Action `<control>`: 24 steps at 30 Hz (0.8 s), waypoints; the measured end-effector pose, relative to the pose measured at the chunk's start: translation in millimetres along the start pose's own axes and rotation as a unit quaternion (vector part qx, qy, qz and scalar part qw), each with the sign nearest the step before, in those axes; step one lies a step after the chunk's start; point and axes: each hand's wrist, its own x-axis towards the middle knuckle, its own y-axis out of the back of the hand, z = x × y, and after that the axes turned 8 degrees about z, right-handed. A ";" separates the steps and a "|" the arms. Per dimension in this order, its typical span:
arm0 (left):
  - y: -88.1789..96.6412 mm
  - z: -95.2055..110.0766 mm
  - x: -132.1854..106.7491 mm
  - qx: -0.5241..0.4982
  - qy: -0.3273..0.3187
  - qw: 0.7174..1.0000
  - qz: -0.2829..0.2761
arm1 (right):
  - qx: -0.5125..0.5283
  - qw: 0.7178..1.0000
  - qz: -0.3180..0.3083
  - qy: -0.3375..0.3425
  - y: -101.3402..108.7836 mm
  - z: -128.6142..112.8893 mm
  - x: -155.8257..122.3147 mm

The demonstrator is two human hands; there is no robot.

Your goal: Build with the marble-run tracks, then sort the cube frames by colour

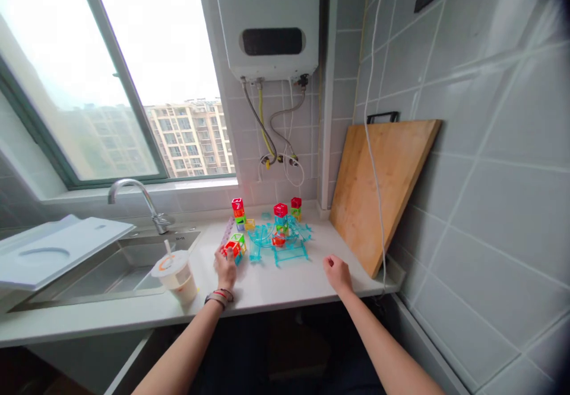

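My left hand (226,269) is closed around a red frame-like toy block (232,248) at the left of the toy pieces. A green block (239,240) and a blue one touch it. My right hand (337,273) rests as a loose fist on the counter, apart from the pieces, with nothing visible in it. Between the hands lie see-through turquoise track pieces (291,254). A block tower topped in red (280,211) rises among them. Two more stacks, a left one (238,212) and a right one (296,208), stand behind.
A lidded drink cup with a straw (178,279) stands left of my left arm, beside the sink (129,270) and its faucet (138,190). A white board (57,249) lies across the sink. At right, a wooden cutting board (378,187) leans on the wall behind a hanging white cable (371,157).
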 end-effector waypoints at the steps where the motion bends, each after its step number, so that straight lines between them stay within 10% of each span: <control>1: -0.8 -2.0 -5.1 -0.012 -0.005 1.000 0.006 | 0.001 1.000 -0.001 0.003 0.1 0.2 0.1; 24: -2.6 -5.7 -29.1 -0.106 -0.141 0.983 0.059 | -0.028 0.999 -0.008 0.021 6.5 -14.1 -2.5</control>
